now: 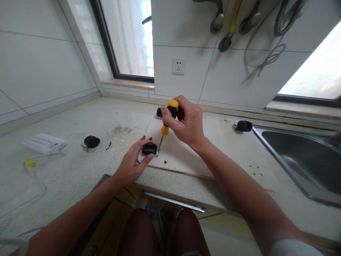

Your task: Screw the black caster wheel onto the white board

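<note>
My right hand (pixel 188 122) is wrapped round the handle of a yellow and black screwdriver (pixel 164 129). The shaft slants down, its tip at the metal plate of a black caster wheel (pixel 149 149). Around that caster, my left hand (pixel 131 160) closes with thumb and fingers, holding it against a white board (pixel 183 156). The board lies flat on the countertop. Just behind the screwdriver handle, a second caster (pixel 159 112) sits near the board's far edge, partly hidden. Another black caster (pixel 244 126) is at the far right, beside the sink.
On the left of the countertop (pixel 80 177) lie a loose caster (pixel 92 141), dark screws (pixel 109 145), crumbs of dirt (pixel 121 131), a white packet (pixel 45 143) and a cable with a yellow tag (pixel 30 163). A metal sink (pixel 282 177) is at the right. Pipes and a socket (pixel 178 66) are on the wall.
</note>
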{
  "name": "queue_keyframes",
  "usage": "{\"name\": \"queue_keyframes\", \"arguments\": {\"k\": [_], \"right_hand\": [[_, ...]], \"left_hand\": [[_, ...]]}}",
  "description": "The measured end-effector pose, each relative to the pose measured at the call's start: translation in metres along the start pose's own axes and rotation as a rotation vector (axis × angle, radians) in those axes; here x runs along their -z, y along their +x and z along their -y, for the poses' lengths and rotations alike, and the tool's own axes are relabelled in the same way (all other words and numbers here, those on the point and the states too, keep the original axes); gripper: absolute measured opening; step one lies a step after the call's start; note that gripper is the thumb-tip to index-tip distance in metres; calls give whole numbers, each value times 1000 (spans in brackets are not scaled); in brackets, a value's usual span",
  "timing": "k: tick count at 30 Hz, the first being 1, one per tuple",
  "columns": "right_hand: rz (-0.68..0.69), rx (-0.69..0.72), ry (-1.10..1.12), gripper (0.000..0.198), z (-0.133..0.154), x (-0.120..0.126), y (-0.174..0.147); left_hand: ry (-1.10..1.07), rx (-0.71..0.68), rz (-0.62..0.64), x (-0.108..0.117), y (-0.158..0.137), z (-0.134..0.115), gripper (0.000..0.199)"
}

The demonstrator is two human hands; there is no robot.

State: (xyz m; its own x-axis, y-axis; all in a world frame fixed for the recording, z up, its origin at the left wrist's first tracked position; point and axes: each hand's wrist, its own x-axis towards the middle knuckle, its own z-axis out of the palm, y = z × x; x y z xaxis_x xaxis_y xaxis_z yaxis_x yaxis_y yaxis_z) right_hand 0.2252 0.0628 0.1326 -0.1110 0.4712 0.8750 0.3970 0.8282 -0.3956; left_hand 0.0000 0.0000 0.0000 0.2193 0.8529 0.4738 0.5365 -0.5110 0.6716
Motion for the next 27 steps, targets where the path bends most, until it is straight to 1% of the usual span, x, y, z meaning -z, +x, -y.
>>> {"name": "queue_keyframes", "arguments": {"k": [1,4,5,7,8,10,12,15,17,20,24,27], "right_hand": [[59,-1,35,30,1,3,2],[304,33,126,13,4,18,11],[363,59,120,17,6,24,14],[437,108,61,34,9,33,18],[467,124,25,37,12,36,19],[515,139,-29,36,20,41,19],[536,152,-64,37,28,42,18],[546,169,-120,43,40,43,16],[518,163,-175,43,43,42,14],[424,148,-232,36,42,38,11],[470,163,-157,43,37,32,9],[430,94,-218,32,37,30,9]], "left_hand": [[0,2,0,0,0,0,39],[4,8,-1,0,0,-1,40],[8,8,1,0,1,-1,40],[16,6,0,0,1,-1,39],[20,5,-4,0,1,-1,39],[28,7,-12,0,1,-1,39],[33,9,-22,0,1,0,41],[32,9,-27,-1,1,0,41],[26,14,-27,-1,1,0,40],[6,29,-26,-1,2,1,40],[-12,35,-37,-2,2,3,39],[-9,26,-42,-2,2,4,39]]}}
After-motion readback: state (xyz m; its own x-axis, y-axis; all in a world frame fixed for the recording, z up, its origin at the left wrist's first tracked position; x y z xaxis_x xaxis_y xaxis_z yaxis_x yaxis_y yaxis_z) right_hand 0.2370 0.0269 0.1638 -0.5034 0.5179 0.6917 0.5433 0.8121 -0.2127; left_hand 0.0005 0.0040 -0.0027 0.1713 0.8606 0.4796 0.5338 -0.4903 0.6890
